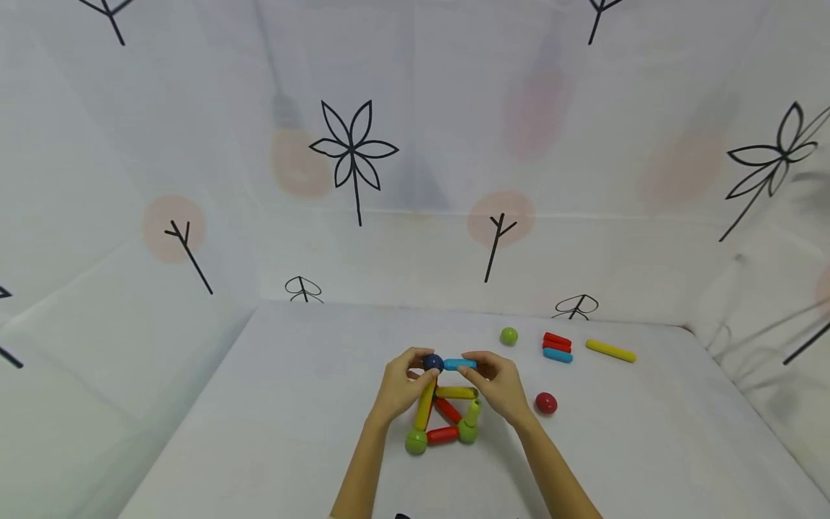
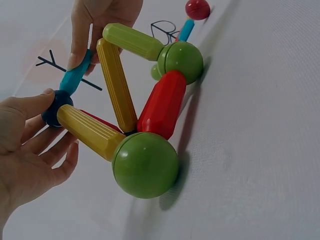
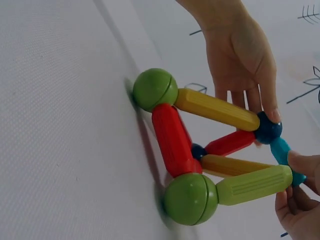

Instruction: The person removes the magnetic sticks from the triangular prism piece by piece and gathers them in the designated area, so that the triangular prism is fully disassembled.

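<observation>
A dark blue ball (image 1: 433,362) tops a yellow rod (image 2: 90,131) of a ball-and-rod frame, and my left hand (image 1: 400,386) pinches that ball between thumb and fingers. My right hand (image 1: 499,386) pinches a light blue rod (image 1: 459,364), whose left end touches the ball. Below, two green balls (image 2: 145,165) rest on the table, joined by a red rod (image 1: 443,435). A light green rod (image 3: 255,185) rises from the right-hand green ball (image 3: 190,199). Another yellow rod (image 1: 457,393) slants up from a second dark blue ball (image 3: 198,151) at the back, partly hidden.
On the white table (image 1: 272,432) a red ball (image 1: 546,403) lies right of my right hand. Farther back are a loose green ball (image 1: 509,336), two red rods (image 1: 558,339), a light blue rod (image 1: 558,355) and a yellow rod (image 1: 611,350). A patterned cloth (image 1: 415,252) hangs behind.
</observation>
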`<action>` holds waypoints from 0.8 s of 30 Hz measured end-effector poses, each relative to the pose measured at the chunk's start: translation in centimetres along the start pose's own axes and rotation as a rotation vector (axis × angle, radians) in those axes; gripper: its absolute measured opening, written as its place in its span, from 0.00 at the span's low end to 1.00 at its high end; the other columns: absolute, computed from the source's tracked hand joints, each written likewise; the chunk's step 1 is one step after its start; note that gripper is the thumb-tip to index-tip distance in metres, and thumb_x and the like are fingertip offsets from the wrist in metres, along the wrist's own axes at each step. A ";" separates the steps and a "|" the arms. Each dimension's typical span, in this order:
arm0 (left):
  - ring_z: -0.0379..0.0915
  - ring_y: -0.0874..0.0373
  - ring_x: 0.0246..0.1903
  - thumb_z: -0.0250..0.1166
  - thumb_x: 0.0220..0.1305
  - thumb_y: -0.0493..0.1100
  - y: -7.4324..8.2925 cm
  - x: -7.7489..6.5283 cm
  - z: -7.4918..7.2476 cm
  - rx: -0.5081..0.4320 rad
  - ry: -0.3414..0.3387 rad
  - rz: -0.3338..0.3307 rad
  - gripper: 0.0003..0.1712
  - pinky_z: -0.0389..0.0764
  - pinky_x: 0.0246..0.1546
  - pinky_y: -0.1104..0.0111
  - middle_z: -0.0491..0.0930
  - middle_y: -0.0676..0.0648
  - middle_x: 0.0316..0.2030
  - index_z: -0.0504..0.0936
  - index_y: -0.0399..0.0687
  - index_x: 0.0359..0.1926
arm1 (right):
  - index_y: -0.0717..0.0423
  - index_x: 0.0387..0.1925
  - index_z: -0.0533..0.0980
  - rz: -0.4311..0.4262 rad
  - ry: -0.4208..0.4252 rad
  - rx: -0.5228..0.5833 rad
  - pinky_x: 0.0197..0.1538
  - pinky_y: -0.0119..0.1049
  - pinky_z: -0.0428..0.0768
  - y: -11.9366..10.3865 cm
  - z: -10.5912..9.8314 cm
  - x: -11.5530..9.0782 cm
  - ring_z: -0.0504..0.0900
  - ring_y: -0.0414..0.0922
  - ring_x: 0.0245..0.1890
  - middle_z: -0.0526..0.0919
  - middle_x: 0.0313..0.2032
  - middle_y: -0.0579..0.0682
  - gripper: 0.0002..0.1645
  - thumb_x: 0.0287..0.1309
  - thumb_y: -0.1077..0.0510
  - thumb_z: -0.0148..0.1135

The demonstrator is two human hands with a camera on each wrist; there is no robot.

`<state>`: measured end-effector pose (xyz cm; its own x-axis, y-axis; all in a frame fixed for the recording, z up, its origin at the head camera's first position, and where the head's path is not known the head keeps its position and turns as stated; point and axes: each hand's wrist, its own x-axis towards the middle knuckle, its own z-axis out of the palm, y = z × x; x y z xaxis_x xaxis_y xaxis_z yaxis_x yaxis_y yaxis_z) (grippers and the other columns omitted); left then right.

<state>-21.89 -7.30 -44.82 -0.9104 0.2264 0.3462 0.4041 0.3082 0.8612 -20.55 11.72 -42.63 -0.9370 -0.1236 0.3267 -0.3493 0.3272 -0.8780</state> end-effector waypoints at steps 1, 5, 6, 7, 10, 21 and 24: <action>0.76 0.44 0.43 0.62 0.61 0.34 0.6 -0.1 -0.1 -0.001 0.006 0.000 0.18 0.78 0.39 0.67 0.80 0.36 0.44 0.75 0.31 0.51 | 0.72 0.42 0.77 -0.012 0.019 -0.005 0.40 0.24 0.77 -0.2 0.1 0.0 0.79 0.48 0.33 0.82 0.36 0.62 0.12 0.54 0.71 0.62; 0.76 0.42 0.42 0.63 0.60 0.33 1.7 -0.3 -0.2 -0.008 0.019 -0.004 0.17 0.78 0.39 0.66 0.79 0.34 0.43 0.76 0.28 0.49 | 0.74 0.40 0.77 -0.064 0.081 -0.001 0.42 0.24 0.77 -0.4 0.2 0.0 0.81 0.53 0.34 0.82 0.37 0.63 0.12 0.51 0.72 0.64; 0.76 0.44 0.42 0.63 0.60 0.34 1.6 -0.4 -0.1 -0.009 0.022 -0.002 0.17 0.78 0.39 0.67 0.80 0.36 0.44 0.76 0.30 0.49 | 0.73 0.40 0.77 -0.068 0.090 0.007 0.42 0.24 0.77 0.0 0.3 0.1 0.81 0.53 0.35 0.82 0.37 0.63 0.13 0.51 0.72 0.64; 0.76 0.45 0.42 0.64 0.60 0.35 1.3 -0.4 0.0 -0.004 0.026 -0.002 0.17 0.77 0.39 0.68 0.80 0.37 0.44 0.76 0.31 0.49 | 0.72 0.41 0.77 -0.065 0.094 0.012 0.42 0.24 0.77 0.5 0.3 0.1 0.82 0.52 0.35 0.83 0.37 0.62 0.13 0.51 0.70 0.65; 0.76 0.46 0.42 0.64 0.60 0.35 0.7 -0.4 0.2 -0.004 0.035 -0.002 0.18 0.78 0.39 0.67 0.80 0.38 0.43 0.76 0.31 0.50 | 0.69 0.43 0.78 -0.015 0.083 0.049 0.42 0.24 0.77 2.3 0.1 0.3 0.81 0.47 0.36 0.83 0.39 0.59 0.15 0.53 0.65 0.66; 0.76 0.46 0.42 0.64 0.60 0.36 -0.3 -0.4 0.4 -0.006 0.041 0.007 0.18 0.78 0.37 0.68 0.80 0.39 0.44 0.77 0.33 0.50 | 0.67 0.46 0.77 0.131 0.200 0.089 0.40 0.24 0.78 4.8 -3.6 -0.5 0.79 0.33 0.33 0.83 0.38 0.52 0.19 0.54 0.60 0.66; 0.77 0.48 0.42 0.65 0.59 0.39 -1.1 -0.3 0.5 -0.022 0.041 0.018 0.19 0.78 0.37 0.70 0.81 0.41 0.43 0.77 0.35 0.51 | 0.65 0.47 0.77 0.199 0.263 0.046 0.39 0.24 0.77 5.6 -5.3 -1.1 0.79 0.32 0.31 0.82 0.33 0.38 0.20 0.56 0.57 0.66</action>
<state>-22.02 -7.22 -46.01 -0.9061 0.1934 0.3762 0.4187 0.2836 0.8627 -21.45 18.66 -46.07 -0.9572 0.1867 0.2211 -0.1647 0.2768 -0.9467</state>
